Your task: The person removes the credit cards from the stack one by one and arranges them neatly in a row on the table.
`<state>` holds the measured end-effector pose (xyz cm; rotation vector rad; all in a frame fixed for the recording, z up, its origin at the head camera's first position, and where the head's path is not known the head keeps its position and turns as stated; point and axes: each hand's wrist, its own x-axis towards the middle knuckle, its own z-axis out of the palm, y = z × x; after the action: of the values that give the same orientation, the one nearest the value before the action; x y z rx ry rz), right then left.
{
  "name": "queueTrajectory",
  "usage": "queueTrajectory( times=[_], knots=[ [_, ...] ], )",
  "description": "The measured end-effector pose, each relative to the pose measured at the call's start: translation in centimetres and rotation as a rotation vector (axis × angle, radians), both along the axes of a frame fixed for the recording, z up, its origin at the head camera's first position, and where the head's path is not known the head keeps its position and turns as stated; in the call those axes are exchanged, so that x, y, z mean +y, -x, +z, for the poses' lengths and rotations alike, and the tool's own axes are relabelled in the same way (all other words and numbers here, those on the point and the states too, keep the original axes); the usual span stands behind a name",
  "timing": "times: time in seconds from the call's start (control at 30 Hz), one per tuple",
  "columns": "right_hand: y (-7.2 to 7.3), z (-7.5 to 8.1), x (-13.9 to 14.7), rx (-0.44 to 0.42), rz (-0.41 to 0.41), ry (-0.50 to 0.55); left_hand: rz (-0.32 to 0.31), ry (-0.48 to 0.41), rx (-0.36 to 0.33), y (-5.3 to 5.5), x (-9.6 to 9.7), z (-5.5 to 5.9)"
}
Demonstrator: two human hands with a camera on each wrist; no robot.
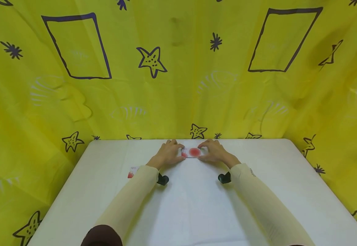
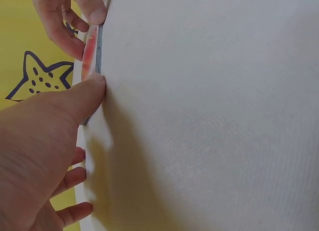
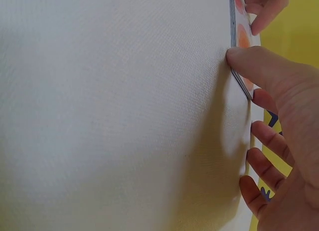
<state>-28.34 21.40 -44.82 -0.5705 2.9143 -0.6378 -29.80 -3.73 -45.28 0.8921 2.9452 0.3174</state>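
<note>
A small stack of white cards with a red picture on top lies flat near the table's far edge. My left hand grips its left end, thumb on the near edge and forefinger at the far side. At the right end my right hand pinches it the same way. Several thin dark-lined layers of the stack show edge-on in the left wrist view. In the right wrist view, the right thumb presses the near edge, while the other fingers spread along the table's edge.
Another white card with red print lies on the white table, partly hidden by the left sleeve. Behind the table hangs a yellow curtain with drawn stars. Dark wrist pieces sit under both forearms.
</note>
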Motion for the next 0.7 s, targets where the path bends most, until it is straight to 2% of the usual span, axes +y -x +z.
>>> queueTrajectory(
  times=[0.3, 0.53, 0.7],
  knots=[
    [-0.03, -0.01, -0.05, -0.009, -0.014, 0.002, 0.002, 0.000, 0.016, 0.01, 0.06, -0.12],
    [-0.07, 0.01, -0.01, 0.002, -0.004, 0.009, 0.007, -0.002, 0.001, -0.03, 0.13, 0.04],
    [-0.01, 0.17, -0.14, -0.033, -0.018, 0.006, 0.011, -0.007, -0.019, -0.22, 0.24, 0.49]
  ],
)
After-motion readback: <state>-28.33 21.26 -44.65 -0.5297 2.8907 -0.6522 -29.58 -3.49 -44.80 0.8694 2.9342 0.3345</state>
